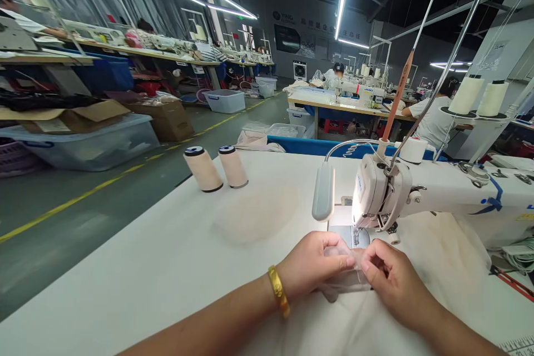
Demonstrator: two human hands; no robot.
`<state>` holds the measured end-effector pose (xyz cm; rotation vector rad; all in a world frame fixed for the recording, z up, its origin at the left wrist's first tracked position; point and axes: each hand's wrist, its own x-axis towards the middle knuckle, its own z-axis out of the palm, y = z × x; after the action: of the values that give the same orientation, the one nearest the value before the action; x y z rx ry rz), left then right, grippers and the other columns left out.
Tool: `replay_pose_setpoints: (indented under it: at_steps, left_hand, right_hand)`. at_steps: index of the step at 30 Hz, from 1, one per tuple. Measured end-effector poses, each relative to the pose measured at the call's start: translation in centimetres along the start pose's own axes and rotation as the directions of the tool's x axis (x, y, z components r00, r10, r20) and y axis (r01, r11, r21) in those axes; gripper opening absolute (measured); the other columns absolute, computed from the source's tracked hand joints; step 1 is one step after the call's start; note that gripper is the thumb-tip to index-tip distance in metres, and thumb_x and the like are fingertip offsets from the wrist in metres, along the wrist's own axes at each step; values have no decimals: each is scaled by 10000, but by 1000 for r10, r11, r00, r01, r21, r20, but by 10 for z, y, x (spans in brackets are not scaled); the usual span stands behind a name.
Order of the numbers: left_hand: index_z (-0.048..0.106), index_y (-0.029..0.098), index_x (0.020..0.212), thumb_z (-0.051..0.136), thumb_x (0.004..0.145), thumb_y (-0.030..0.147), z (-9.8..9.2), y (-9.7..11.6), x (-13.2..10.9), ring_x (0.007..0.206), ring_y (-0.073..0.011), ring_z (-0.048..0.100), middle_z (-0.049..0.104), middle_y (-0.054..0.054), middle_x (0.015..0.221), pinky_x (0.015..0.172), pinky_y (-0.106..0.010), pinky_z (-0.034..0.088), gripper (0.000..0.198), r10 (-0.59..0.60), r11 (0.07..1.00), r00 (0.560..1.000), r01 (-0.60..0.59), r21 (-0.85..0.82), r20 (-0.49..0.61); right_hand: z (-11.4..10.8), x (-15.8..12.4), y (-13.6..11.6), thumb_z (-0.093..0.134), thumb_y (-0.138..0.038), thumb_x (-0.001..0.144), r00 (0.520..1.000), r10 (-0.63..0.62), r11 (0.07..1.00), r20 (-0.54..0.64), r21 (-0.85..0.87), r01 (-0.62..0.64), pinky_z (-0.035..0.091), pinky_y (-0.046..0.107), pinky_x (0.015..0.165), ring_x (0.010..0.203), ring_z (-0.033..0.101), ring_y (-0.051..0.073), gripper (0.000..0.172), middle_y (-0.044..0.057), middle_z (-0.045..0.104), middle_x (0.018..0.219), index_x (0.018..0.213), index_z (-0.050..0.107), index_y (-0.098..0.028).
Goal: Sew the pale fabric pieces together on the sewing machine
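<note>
Both hands pinch a thin, pale sheer fabric (346, 282) just in front of the sewing machine's needle area. My left hand (319, 264), with a gold bracelet (278, 291) at the wrist, is closed on the fabric's left part. Close beside it, my right hand (394, 278) grips the cloth between thumb and curled fingers. The white sewing machine (381, 194) stands right behind the hands, its presser foot (356, 236) above the metal plate. More of the sheer cloth lies to the right, under the machine arm. Part of the fabric is hidden by my fingers.
Two cream thread cones (203, 169) stand at the table's back left. A lamp (324, 192) hangs left of the machine head. Red-handled scissors or a similar tool (515, 282) and a ruler (519, 345) lie at the right. Other people sit at machines farther off.
</note>
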<state>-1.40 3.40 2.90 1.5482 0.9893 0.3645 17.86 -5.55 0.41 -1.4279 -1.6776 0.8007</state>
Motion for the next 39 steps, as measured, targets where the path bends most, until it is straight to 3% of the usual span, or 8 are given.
replay_pose_setpoints:
  at_steps: [7, 12, 18, 22, 27, 32, 37, 39]
  left_hand:
    - [749, 180, 728, 679, 717, 483, 3, -2, 0, 715, -201, 618, 661, -1, 679, 599, -262, 486, 311, 141, 984, 990, -137, 111, -23]
    - [755, 194, 740, 652, 771, 464, 6, -4, 0, 730, -184, 601, 671, -6, 727, 655, -254, 462, 290, 273, 937, 961, -259, 233, -29]
    - [674, 186, 641, 608, 860, 422, 12, -8, -1, 650, -157, 538, 597, -8, 667, 609, -248, 417, 329, 383, 865, 924, -355, 353, -10]
    - [583, 188, 591, 619, 844, 385, 15, -7, -3, 651, -157, 537, 582, -2, 662, 604, -253, 423, 323, 372, 868, 928, -342, 359, -18]
    - [615, 205, 727, 655, 785, 380, 18, -4, -7, 671, -161, 554, 605, 15, 715, 581, -245, 450, 188, 305, 926, 951, -282, 250, -57]
    - [513, 202, 682, 661, 720, 383, 21, -2, -7, 608, -120, 548, 701, -8, 920, 510, -231, 445, 238, 245, 968, 968, -241, 65, -54]
    - [514, 217, 745, 675, 673, 394, 23, 0, -6, 493, -120, 513, 563, 60, 627, 437, -219, 407, 249, 124, 992, 991, -125, -31, -45]
    - [547, 215, 795, 692, 672, 402, 22, 1, -7, 489, -121, 510, 539, 70, 631, 422, -218, 409, 267, 110, 993, 993, -112, -35, -49]
  right_hand:
    - [3, -1, -4, 603, -427, 993, 1000, 24, 1000, 9, 8, -24, 401, 269, 630, 732, 534, 167, 195, -6, 619, 835, 1012, 626, -234]
    - [2, 0, -6, 579, -416, 1003, 1000, -6, 1000, -22, 5, 7, 412, 278, 638, 717, 553, 170, 197, -7, 634, 788, 967, 637, -231]
    - [3, 0, -6, 549, -352, 994, 997, -50, 997, -56, -61, 47, 399, 269, 606, 679, 548, 165, 168, -13, 640, 754, 891, 603, -232]
    - [4, 1, -5, 539, -305, 982, 993, -96, 991, -75, -99, 88, 388, 257, 590, 638, 523, 152, 166, -26, 603, 710, 834, 568, -234]
    - [4, 1, -2, 541, -280, 981, 978, -173, 973, -118, -175, 151, 397, 254, 594, 628, 516, 150, 192, -26, 591, 701, 796, 566, -235]
    - [4, 1, -1, 536, -268, 968, 972, -191, 965, -140, -210, 159, 391, 248, 584, 622, 516, 150, 192, -27, 588, 692, 781, 563, -236]
    - [4, 1, -2, 535, -266, 958, 973, -179, 965, -142, -219, 146, 377, 246, 560, 593, 501, 144, 180, -39, 570, 667, 780, 540, -240]
    - [3, 2, -2, 528, -270, 962, 974, -175, 966, -145, -218, 141, 375, 247, 563, 596, 499, 144, 177, -38, 573, 673, 789, 546, -240]
